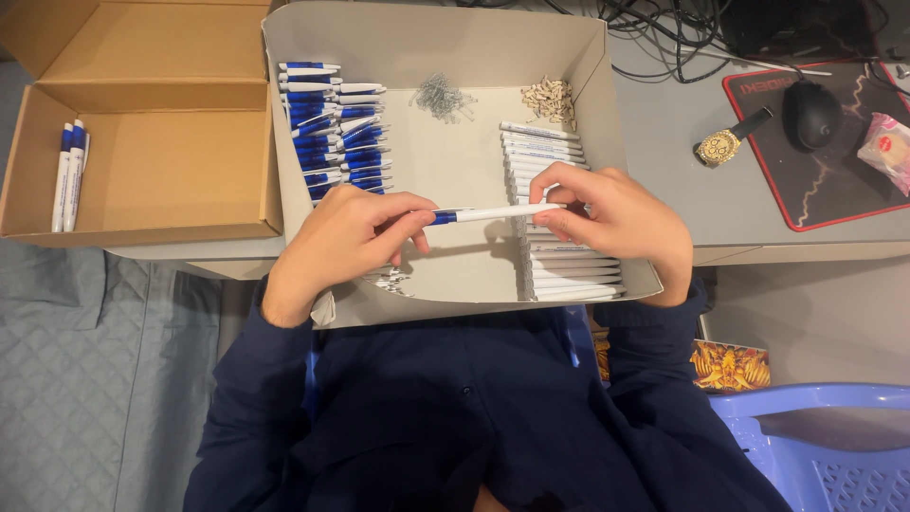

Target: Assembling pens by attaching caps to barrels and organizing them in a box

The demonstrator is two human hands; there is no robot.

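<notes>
My left hand point(353, 235) and my right hand point(618, 218) hold one white pen with a blue end point(495, 213) level between them, over a shallow grey cardboard tray point(431, 43). The left fingers pinch the blue end; the right fingers grip the white tip end. In the tray a pile of blue and white pen halves point(334, 128) lies at the left. A stack of white pen barrels point(555, 223) lies at the right, partly under my right hand. Small metal springs point(442, 97) and a heap of small tan parts point(550, 98) sit at the tray's far side.
An open brown cardboard box point(152, 123) at the left holds a few finished pens point(69, 175). On the grey desk at the right lie a gold wristwatch point(725, 144), a black mouse point(813, 112) on a red-edged black mat, cables, and a pink packet point(886, 147). A blue plastic chair point(825, 446) stands at lower right.
</notes>
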